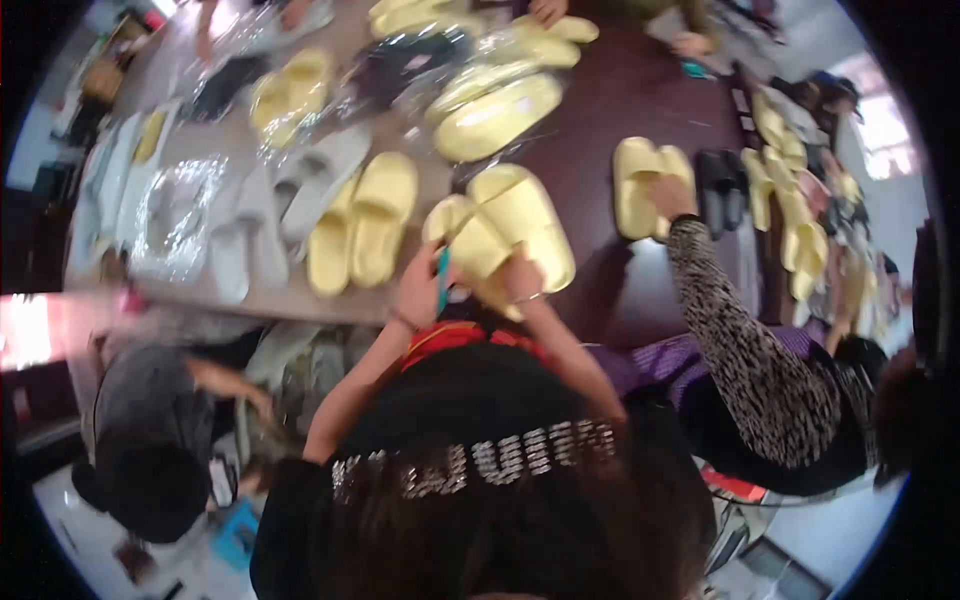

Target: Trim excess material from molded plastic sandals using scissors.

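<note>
In front of my body is a pair of yellow slide slippers. One yellow slipper (470,237) is tilted between my hands; the other yellow slipper (538,228) lies just beyond it on the table. My right hand (524,276) is closed on the near slipper's right side. On its left side, my left hand (420,287) is closed around a slim teal object (442,280), whose kind is too blurred to make out. The left fingers also touch the slipper's edge. Left of my hands rests another pair of yellow slippers (383,220).
Grey slippers (325,175) and clear plastic bags (180,215) cover the table's left side. Bagged yellow slippers (498,115) lie ahead. A co-worker's hand (672,195) touches yellow slippers (635,190) at right, beside black slippers (720,190). Other people stand around the dark table (600,290).
</note>
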A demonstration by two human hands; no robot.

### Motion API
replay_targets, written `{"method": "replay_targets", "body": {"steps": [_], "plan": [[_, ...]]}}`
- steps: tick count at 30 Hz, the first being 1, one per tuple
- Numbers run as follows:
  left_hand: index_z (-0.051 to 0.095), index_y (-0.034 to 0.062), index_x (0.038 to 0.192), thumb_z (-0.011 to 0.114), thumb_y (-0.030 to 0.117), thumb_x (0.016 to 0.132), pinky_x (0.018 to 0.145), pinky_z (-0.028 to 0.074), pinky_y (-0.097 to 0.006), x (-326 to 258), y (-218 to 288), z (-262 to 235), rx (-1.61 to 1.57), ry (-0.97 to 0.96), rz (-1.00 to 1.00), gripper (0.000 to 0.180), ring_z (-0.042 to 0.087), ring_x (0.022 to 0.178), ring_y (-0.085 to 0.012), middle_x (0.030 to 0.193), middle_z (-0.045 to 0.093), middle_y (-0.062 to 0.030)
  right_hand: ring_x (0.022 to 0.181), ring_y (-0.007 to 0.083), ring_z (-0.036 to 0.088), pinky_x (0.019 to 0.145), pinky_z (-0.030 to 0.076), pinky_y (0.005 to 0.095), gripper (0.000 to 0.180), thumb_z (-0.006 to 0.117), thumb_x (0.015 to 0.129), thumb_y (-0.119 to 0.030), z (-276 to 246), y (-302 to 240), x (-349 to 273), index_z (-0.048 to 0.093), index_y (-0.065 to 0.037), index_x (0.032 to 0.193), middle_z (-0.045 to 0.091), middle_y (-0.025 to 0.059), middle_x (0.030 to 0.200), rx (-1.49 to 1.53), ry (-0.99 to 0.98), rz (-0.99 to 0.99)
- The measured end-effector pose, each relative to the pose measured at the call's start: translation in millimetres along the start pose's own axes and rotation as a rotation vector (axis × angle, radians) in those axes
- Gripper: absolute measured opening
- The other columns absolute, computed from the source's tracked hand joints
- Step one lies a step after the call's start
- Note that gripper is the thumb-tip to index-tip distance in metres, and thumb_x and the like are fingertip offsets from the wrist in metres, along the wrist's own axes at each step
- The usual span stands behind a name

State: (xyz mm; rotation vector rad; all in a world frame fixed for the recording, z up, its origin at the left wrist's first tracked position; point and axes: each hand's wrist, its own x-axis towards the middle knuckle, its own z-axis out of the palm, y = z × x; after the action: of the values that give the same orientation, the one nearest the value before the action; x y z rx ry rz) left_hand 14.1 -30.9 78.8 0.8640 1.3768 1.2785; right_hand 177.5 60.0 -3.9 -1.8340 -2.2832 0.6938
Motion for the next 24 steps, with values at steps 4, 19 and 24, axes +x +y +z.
{"method": "replay_targets", "body": {"steps": [4,19,24], "plan": [[0.041,0.0005,0.115,0.057,0.010,0.073,0.067,0.044,-0.028,-1,-60,-29,0.359,0.121,0.012,0.046,0.055,0.078,-0.0156,0.092,0.057,-0.0099,0.057,0.0312,0.057,0.055,0.045,0.0407,0.056,0.050,0.076,-0.022,57,-17,-42,0.025,-0.012,0.126,0.057,0.0175,0.064,0.305,0.067,-0.134],[0.048,0.0080,0.109,0.056,0.007,0.066,0.077,0.039,-0.039,11,-27,-13,0.953,-0.137,0.515,0.043,0.049,0.085,-0.0300,0.091,0.052,-0.0131,0.052,0.0131,0.048,0.056,0.045,0.0281,0.029,0.046,0.085,-0.018,-2,-15,-50,0.048,-0.001,0.108,0.040,0.0001,0.059,1.861,-0.327,0.463],[0.050,0.0078,0.105,0.054,0.007,0.068,0.073,0.039,-0.039,27,-29,-12,0.990,-0.088,0.449,0.038,0.048,0.081,-0.0305,0.087,0.052,-0.0132,0.046,0.0112,0.044,0.047,0.041,0.0263,0.031,0.050,0.080,-0.027,6,-27,-45,0.055,-0.002,0.098,0.049,0.0018,0.061,1.190,-0.301,0.491]]}}
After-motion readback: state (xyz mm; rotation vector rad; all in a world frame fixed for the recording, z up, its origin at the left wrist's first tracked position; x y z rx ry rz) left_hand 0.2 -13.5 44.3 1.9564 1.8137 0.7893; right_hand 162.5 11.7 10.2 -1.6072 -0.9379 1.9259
